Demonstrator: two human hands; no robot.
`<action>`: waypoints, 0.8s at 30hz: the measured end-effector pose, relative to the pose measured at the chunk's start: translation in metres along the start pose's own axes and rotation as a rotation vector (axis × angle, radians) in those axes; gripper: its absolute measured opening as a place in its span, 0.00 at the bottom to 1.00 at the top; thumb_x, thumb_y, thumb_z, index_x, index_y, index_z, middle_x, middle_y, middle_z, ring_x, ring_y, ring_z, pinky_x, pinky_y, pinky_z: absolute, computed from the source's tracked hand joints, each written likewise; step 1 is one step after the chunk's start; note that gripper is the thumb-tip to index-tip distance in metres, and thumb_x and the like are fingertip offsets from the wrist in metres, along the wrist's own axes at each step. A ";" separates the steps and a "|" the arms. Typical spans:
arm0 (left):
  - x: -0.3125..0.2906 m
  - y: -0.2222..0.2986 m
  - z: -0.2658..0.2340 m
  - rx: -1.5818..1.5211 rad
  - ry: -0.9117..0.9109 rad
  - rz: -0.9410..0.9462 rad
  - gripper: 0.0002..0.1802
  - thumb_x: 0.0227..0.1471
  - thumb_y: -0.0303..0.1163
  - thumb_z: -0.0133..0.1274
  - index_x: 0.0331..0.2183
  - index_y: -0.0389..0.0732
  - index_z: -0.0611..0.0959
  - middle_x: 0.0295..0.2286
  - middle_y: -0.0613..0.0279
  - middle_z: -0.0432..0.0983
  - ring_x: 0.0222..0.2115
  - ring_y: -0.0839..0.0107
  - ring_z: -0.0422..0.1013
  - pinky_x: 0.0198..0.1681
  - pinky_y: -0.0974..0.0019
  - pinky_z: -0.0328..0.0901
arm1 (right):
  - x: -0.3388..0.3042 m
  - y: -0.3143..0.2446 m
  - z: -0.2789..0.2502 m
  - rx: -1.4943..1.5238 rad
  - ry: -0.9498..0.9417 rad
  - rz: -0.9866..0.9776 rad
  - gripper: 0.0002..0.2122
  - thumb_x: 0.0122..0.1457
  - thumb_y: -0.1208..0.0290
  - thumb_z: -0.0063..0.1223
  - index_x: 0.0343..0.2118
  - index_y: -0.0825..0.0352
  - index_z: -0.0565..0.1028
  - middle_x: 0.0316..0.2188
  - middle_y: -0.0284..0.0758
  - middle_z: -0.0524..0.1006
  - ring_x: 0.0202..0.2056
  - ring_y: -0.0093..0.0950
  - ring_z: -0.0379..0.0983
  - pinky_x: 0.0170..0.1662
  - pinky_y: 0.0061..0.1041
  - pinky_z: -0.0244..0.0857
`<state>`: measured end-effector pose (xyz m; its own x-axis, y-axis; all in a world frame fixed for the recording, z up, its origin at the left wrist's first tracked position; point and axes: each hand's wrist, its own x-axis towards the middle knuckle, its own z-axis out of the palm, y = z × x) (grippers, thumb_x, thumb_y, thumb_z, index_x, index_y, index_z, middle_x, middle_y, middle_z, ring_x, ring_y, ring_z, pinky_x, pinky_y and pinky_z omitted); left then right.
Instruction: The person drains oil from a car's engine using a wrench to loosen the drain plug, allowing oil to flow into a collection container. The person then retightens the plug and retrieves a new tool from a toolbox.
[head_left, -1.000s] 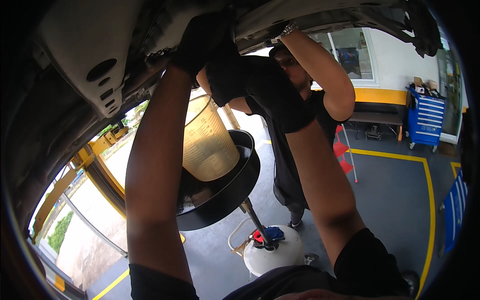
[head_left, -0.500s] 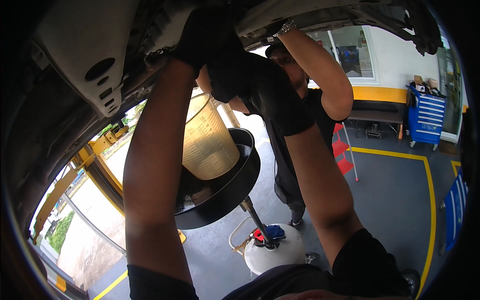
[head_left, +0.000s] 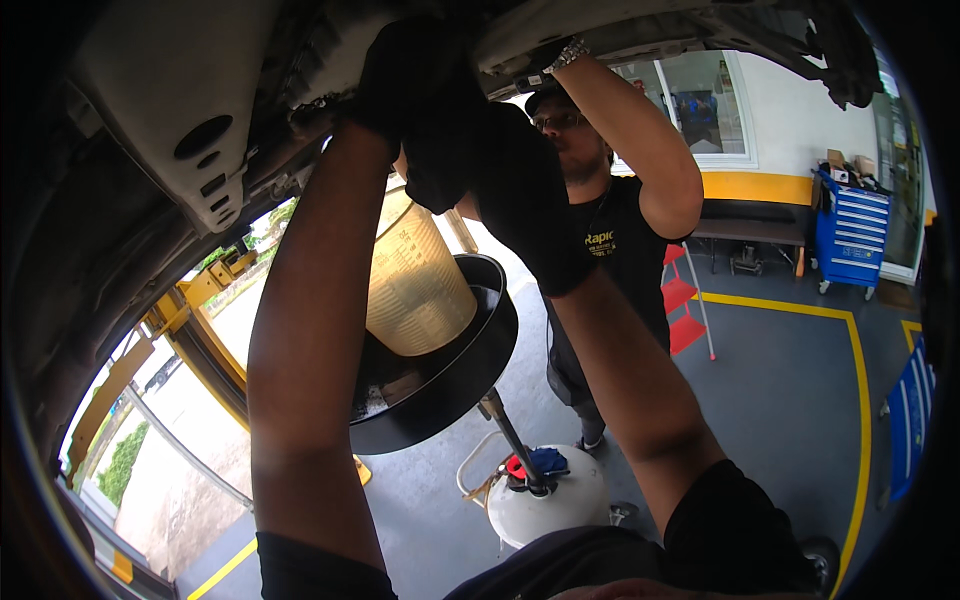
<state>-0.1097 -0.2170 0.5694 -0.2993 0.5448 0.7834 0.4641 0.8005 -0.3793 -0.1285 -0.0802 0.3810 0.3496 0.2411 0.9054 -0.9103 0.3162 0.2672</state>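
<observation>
two black-gloved hands are raised to the underside of a vehicle (head_left: 335,60), which spans the top of the frame. the left hand (head_left: 410,85) is at upper centre, close under the dark metal; the right hand (head_left: 505,170) is lower and further right, and the two gloves overlap in the view. with black gloves against deep shade, i cannot tell whether the fingers of either hand are clenched, released or grasping something. a pale metal plate (head_left: 165,85) with an oval hole and smaller slots runs down the upper left as part of the underside.

below the hands, left of centre, a translucent yellowish container (head_left: 420,290) with ribbed sides sits in a wide black pan (head_left: 440,405); the left forearm (head_left: 305,350) hides part of the pan. beneath it, a dark post (head_left: 512,440) leads down to a rounded white tank (head_left: 550,510) at lower centre, where a red item (head_left: 515,467) and a blue item (head_left: 549,459) lie on top.

right of the gloves, another person (head_left: 625,270) in a black shirt has an arm raised to the underside, a metal band (head_left: 568,55) at the wrist. further right are a red step stool (head_left: 683,295) and, near the frame's right edge, a blue drawer cabinet (head_left: 853,235). a yellow lift arm (head_left: 190,312) shows at middle left.
</observation>
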 end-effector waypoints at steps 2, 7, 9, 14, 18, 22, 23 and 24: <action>-0.004 0.010 0.002 -0.098 0.015 -0.023 0.17 0.66 0.40 0.52 0.45 0.37 0.85 0.37 0.58 0.83 0.36 0.70 0.78 0.42 0.65 0.71 | -0.004 0.000 -0.006 0.001 -0.071 0.047 0.11 0.53 0.78 0.59 0.41 0.70 0.77 0.36 0.45 0.76 0.36 0.42 0.78 0.34 0.38 0.72; -0.028 0.029 -0.017 -0.568 -0.063 -0.178 0.18 0.67 0.38 0.52 0.53 0.38 0.81 0.42 0.62 0.82 0.42 0.73 0.78 0.47 0.67 0.72 | -0.022 -0.014 -0.037 -0.187 -0.297 0.175 0.13 0.58 0.77 0.55 0.46 0.73 0.75 0.40 0.45 0.75 0.38 0.40 0.76 0.36 0.36 0.70; -0.044 0.028 -0.033 -0.731 -0.104 -0.240 0.21 0.67 0.38 0.52 0.57 0.39 0.78 0.45 0.61 0.81 0.44 0.74 0.77 0.48 0.68 0.73 | -0.025 -0.022 -0.043 -0.037 -0.260 0.240 0.09 0.63 0.73 0.50 0.43 0.71 0.75 0.37 0.45 0.77 0.35 0.40 0.78 0.32 0.37 0.71; -0.075 0.079 -0.046 -0.575 0.046 -0.183 0.23 0.67 0.37 0.52 0.59 0.39 0.76 0.52 0.59 0.77 0.47 0.73 0.76 0.49 0.68 0.73 | -0.044 -0.047 -0.083 -0.021 -0.194 0.120 0.13 0.66 0.72 0.50 0.49 0.74 0.75 0.36 0.47 0.79 0.34 0.42 0.80 0.36 0.37 0.73; -0.078 0.129 -0.050 -0.274 0.036 -0.043 0.22 0.67 0.35 0.51 0.59 0.38 0.76 0.53 0.57 0.76 0.49 0.70 0.75 0.51 0.66 0.72 | -0.030 -0.070 -0.144 0.051 -0.315 0.249 0.15 0.65 0.73 0.54 0.51 0.74 0.74 0.32 0.45 0.79 0.30 0.39 0.80 0.33 0.34 0.74; -0.157 0.188 -0.089 -0.615 0.116 -0.373 0.21 0.60 0.33 0.53 0.52 0.30 0.79 0.50 0.48 0.77 0.48 0.57 0.76 0.52 0.58 0.70 | -0.076 -0.103 -0.159 0.401 -0.594 0.476 0.20 0.62 0.72 0.59 0.56 0.71 0.74 0.26 0.40 0.78 0.24 0.33 0.77 0.25 0.32 0.70; -0.178 0.203 -0.093 -0.719 0.173 -0.427 0.21 0.59 0.33 0.53 0.50 0.28 0.79 0.49 0.45 0.77 0.48 0.54 0.76 0.52 0.56 0.69 | -0.088 -0.108 -0.168 0.426 -0.671 0.458 0.22 0.61 0.71 0.60 0.57 0.69 0.74 0.24 0.38 0.78 0.22 0.31 0.76 0.23 0.31 0.68; -0.204 0.216 -0.097 -0.619 0.204 -0.519 0.26 0.56 0.40 0.54 0.46 0.25 0.78 0.45 0.44 0.77 0.43 0.56 0.76 0.49 0.58 0.69 | -0.097 -0.111 -0.175 0.368 -0.706 0.330 0.23 0.60 0.69 0.61 0.58 0.67 0.74 0.23 0.35 0.77 0.21 0.30 0.75 0.22 0.30 0.66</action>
<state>0.1325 -0.1791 0.3758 -0.4721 0.0404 0.8806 0.7010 0.6230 0.3472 -0.0221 0.0221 0.2056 -0.0545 -0.3969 0.9163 -0.9977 -0.0162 -0.0664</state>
